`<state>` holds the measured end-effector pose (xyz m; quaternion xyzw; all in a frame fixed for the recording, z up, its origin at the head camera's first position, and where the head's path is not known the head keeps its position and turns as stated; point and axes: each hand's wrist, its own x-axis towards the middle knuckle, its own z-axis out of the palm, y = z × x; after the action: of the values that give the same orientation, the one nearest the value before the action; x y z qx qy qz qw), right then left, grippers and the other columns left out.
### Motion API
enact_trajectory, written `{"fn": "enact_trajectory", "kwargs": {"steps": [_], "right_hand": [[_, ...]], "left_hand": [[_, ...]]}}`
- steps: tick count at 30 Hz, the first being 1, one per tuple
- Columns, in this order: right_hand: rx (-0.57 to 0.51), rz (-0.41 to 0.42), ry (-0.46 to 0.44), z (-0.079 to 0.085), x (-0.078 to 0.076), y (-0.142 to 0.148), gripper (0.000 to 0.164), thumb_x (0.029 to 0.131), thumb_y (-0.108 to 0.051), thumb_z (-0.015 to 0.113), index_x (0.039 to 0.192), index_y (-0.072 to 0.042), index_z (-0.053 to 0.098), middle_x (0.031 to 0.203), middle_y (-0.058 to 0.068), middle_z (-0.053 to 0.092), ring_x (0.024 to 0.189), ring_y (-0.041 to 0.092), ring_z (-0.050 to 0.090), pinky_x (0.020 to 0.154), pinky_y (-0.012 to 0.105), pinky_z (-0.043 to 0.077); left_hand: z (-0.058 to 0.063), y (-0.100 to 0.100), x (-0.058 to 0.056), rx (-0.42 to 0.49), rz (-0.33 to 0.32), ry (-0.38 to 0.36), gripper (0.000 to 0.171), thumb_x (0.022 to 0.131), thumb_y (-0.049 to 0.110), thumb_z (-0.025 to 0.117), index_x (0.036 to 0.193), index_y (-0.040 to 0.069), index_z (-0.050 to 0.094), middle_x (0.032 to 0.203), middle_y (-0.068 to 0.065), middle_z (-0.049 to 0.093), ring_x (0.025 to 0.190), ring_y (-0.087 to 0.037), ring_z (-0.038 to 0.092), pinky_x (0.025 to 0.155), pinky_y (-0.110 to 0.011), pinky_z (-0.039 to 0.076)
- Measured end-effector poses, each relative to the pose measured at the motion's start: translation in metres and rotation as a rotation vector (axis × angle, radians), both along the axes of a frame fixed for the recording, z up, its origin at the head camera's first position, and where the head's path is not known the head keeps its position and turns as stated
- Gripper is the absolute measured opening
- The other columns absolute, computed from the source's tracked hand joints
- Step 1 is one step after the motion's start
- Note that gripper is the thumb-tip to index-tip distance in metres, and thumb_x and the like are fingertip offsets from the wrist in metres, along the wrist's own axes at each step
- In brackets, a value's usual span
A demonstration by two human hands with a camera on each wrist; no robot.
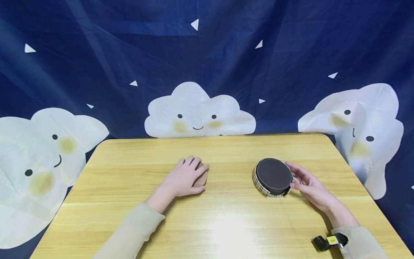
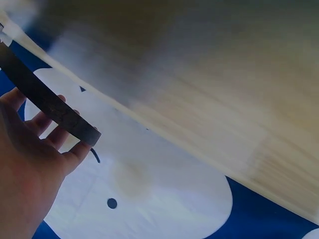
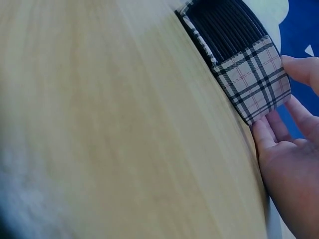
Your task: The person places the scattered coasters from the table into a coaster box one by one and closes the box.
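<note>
At the middle of the table my left hand (image 1: 184,178) grips a round brown disc (image 1: 201,176) by its edge, fingers and thumb spread about it. From the left wrist it shows edge-on as a thick, dark slab (image 2: 55,104); its top is mostly covered by the hand in the head view. Over to the right stands a round coaster holder (image 1: 261,185) with plaid sides. Several black coasters (image 3: 229,27) are stacked inside it, the top one (image 1: 274,174) lying flat. My right hand (image 1: 310,185) holds the holder's right side between thumb and fingers.
Both things are on a light wooden table (image 1: 200,223) with rounded far corners. Behind it hangs a dark blue cloth (image 1: 226,61) with white clouds. A small black device with a yellow label (image 1: 331,240) is strapped at the right sleeve.
</note>
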<state>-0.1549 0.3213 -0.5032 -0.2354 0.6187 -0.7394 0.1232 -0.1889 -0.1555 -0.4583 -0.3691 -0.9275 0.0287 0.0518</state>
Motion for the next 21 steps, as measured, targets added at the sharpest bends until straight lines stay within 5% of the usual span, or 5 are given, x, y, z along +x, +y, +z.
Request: {"fn": "enact_trajectory", "kwargs": {"steps": [21], "right_hand": [[-0.01,0.006,0.007,0.004,0.002,-0.003,0.069,0.099,0.022,0.043,0.163,-0.001,0.032,0.153,-0.009,0.055,0.137,-0.002,0.056,0.111,0.013,0.044]], "left_hand": [[0.019,0.071,-0.017,-0.037,-0.094,0.005,0.077,0.094,0.067,0.062,0.157,0.026,0.048,0.146,-0.004,0.055,0.136,-0.026,0.049,0.107,-0.047,0.045]]}}
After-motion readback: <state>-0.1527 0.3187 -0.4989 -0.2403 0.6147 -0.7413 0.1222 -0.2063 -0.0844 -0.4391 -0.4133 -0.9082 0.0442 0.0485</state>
